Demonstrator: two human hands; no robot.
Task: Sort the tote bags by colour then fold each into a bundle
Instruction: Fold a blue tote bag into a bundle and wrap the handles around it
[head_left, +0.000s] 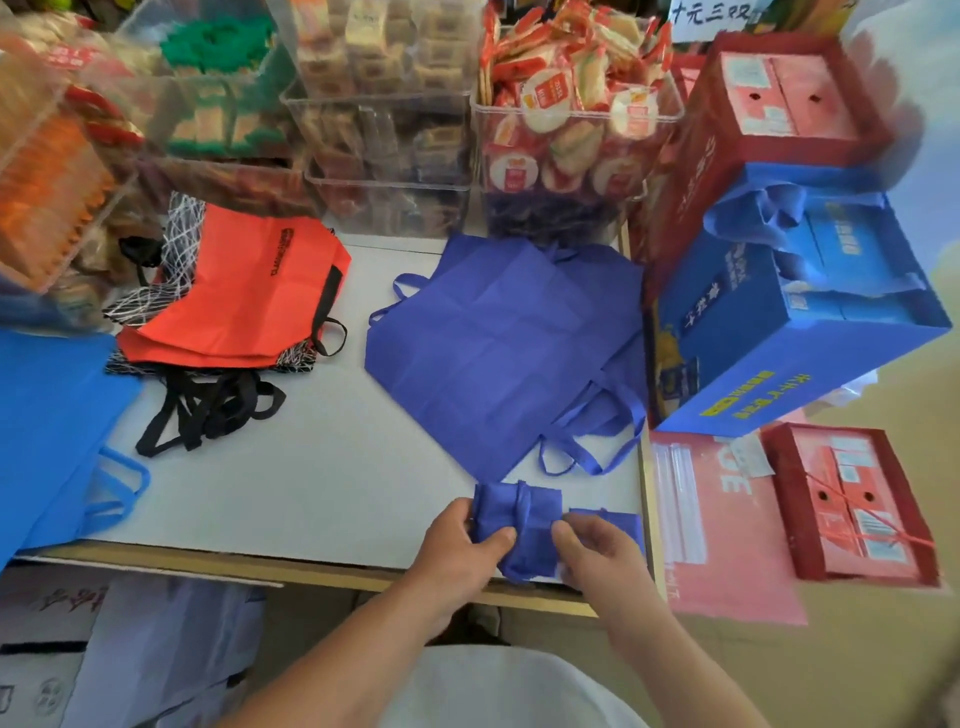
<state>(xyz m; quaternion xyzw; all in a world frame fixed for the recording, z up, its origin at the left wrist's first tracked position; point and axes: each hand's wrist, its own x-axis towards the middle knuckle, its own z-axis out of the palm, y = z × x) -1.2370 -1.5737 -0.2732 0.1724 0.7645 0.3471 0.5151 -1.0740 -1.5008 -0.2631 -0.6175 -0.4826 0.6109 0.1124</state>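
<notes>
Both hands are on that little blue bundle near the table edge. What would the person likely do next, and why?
Probably tuck the strap end in and set the bundle aside. The left hand and right hand pinch it, already rolled and wrapped, while flat blue bags wait behind.

White table carries orange totes, blue totes (flat) and a bundle.

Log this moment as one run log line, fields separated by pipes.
step: folding | left hand and right hand: gripping purple bundle | flat purple bags: waiting | orange bags: stacked far left
</notes>
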